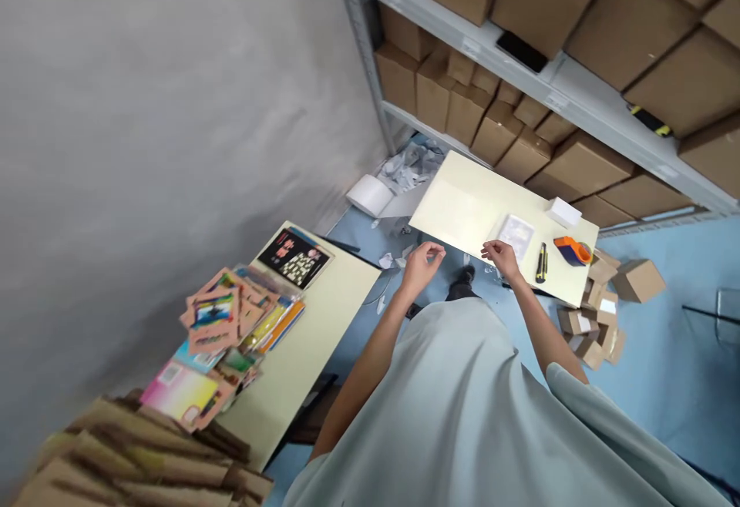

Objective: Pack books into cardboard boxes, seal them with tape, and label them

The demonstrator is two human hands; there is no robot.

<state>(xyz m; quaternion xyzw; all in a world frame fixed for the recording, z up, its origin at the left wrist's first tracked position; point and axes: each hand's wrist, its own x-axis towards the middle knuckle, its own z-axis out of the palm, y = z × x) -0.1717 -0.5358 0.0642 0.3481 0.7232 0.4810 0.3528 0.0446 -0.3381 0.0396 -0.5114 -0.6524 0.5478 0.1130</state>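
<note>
My left hand [424, 268] is in the air just off the near edge of the cream table [456, 191]. Its thumb and fingertips come together in a pinch; anything between them is too small to make out. Close to the same edge, my right hand [502, 257] has its fingers pinched too, and what they may hold does not show. Just beyond my right hand lies a clear-wrapped, pale flat packet [516, 236]. Further right on the table are a yellow-and-black box cutter [542, 263], an orange-and-blue tape dispenser [572, 251] and a small white stack [563, 213], perhaps labels.
At left, a second table [341, 291] bears a black booklet [296, 256] and piled colourful packets [216, 314]. Folded brown cardboard [132, 461] is below it. Shelves with boxes [583, 164] stand behind. Small cartons [601, 322] and crumpled paper [410, 166] lie on the floor.
</note>
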